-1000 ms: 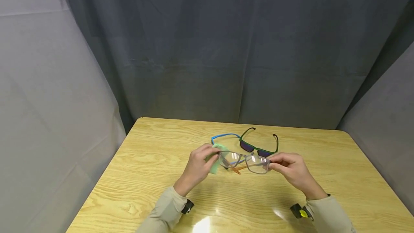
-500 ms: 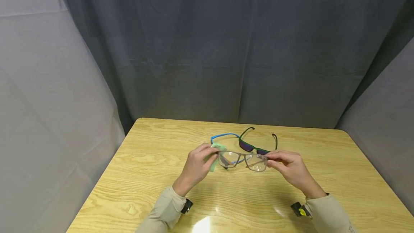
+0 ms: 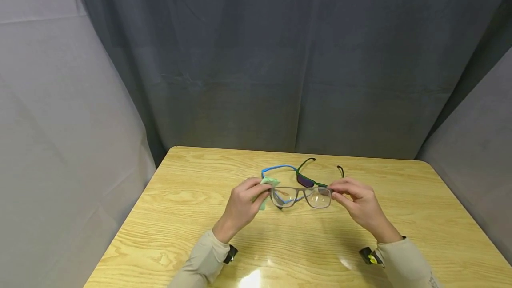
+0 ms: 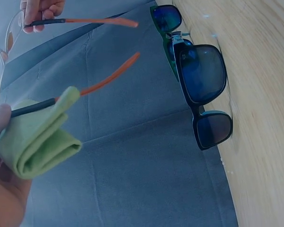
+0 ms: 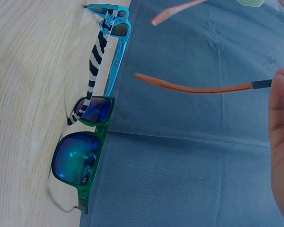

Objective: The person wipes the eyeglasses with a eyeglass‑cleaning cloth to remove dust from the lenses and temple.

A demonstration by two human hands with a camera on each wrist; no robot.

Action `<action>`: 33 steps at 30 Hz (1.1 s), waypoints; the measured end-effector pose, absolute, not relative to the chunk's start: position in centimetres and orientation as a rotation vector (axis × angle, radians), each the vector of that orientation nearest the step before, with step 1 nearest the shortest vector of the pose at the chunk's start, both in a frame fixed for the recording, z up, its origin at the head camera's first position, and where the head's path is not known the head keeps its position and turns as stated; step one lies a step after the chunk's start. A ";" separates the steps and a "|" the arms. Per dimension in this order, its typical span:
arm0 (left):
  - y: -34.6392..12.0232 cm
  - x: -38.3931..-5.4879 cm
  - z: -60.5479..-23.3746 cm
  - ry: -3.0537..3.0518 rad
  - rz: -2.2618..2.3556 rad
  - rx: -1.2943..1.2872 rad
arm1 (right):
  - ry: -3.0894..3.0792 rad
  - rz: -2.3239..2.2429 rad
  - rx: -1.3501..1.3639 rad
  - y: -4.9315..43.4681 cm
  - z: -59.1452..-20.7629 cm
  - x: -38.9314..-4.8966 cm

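Note:
In the head view, a pair of eyeglasses (image 3: 301, 190) with a grey frame and clear lenses is held above the table between both hands. My left hand (image 3: 242, 206) pinches its left end, with a folded light green cloth (image 4: 42, 137) in the same grip. At the other end, my right hand (image 3: 362, 203) pinches the frame near the hinge between thumb and fingers. Both wrist views show the temples unfolded, pointing away from me; their orange tips, such as this temple (image 5: 194, 89), are free of the hands.
Dark-lensed sunglasses with a green frame (image 5: 102, 137) lie on the wooden table (image 3: 192, 190) behind the held pair. Beside them rest blue sunglasses (image 3: 280, 166) with a zebra-striped temple (image 5: 95, 61). A grey curtain (image 3: 240, 57) hangs beyond the table's far edge.
The right hand has risen slightly, and the right end of the eyeglasses came up with it, so they look more level. The orange temples no longer show below the frame. The left hand barely moved.

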State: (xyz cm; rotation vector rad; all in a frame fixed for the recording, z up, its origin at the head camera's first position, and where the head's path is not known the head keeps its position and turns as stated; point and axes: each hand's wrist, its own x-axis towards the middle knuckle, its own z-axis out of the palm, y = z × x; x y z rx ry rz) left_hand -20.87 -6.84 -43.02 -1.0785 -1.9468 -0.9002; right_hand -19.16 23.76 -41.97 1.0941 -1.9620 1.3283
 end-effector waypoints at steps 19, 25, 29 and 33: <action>-6.8 -21.3 -43.4 -1.850 -0.795 -1.133 | -2.144 1.557 0.955 24.0 -42.1 -18.6; -6.3 -21.4 -43.8 -1.855 -0.863 -1.114 | -2.102 1.714 0.870 23.8 -42.3 -18.6; -5.9 -21.2 -44.1 -1.876 -0.970 -1.068 | -2.108 1.757 0.788 23.7 -42.3 -18.6; -5.5 -20.9 -44.4 -1.945 -1.143 -0.955 | -2.081 1.792 0.771 23.6 -42.4 -18.6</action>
